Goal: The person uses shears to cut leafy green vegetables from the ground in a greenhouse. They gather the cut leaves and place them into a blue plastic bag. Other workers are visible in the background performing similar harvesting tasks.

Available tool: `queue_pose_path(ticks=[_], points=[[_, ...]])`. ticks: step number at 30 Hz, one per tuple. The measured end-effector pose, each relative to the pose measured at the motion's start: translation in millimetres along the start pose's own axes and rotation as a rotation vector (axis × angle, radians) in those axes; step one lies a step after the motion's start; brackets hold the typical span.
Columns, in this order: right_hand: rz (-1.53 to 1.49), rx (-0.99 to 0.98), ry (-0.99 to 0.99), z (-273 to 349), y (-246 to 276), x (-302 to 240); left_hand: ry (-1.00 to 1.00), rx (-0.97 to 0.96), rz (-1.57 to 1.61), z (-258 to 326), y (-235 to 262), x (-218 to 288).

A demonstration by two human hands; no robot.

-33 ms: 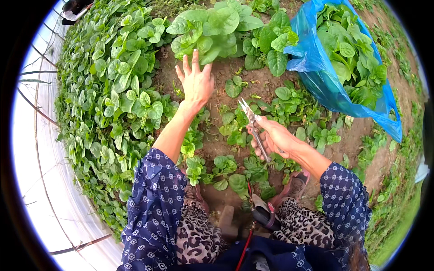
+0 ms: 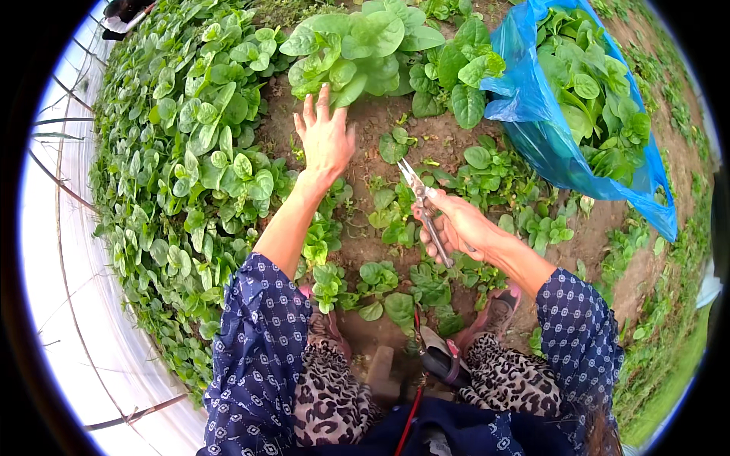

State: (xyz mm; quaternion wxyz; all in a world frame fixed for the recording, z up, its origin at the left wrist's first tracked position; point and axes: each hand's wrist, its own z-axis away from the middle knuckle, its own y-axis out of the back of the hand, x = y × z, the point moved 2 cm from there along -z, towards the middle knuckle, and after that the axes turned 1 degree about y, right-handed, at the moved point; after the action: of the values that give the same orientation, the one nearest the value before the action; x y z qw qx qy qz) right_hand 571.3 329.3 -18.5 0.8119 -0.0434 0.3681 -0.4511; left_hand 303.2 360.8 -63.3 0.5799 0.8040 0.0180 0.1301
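Note:
My left hand (image 2: 327, 144) is stretched out with spread fingers, its tips at the lower edge of a pile of broad green leaves (image 2: 369, 53). Whether the fingertips touch those leaves I cannot tell. In my right hand (image 2: 460, 224) is a pair of pruning shears (image 2: 424, 205), handles in the palm. Their pointed blades aim up and to the left, near a small leafy plant (image 2: 394, 144) in the soil. A blue plastic bag (image 2: 525, 144) lies at the upper right, its mouth full of picked green leaves (image 2: 589, 91).
A dense bed of leafy plants (image 2: 205, 159) fills the left, beside white plastic sheeting (image 2: 84, 304). Low plants (image 2: 487, 171) grow around the bare soil (image 2: 365, 243). My shoes (image 2: 498, 311) stand among them. A red cord (image 2: 411, 418) hangs in front of me.
My left hand has shifted slightly to the left. My right hand, with the shears, has moved a little up and to the left.

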Motion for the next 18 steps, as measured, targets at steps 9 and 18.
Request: queue_pose_path(ticks=[9,18], points=[[0.064,0.055,0.115,-110,-17,-77,0.157,0.053,0.444,-10,5,-54],[0.040,0.048,0.096,-161,-37,-111,0.187,-0.012,0.502,-13,12,-60]])
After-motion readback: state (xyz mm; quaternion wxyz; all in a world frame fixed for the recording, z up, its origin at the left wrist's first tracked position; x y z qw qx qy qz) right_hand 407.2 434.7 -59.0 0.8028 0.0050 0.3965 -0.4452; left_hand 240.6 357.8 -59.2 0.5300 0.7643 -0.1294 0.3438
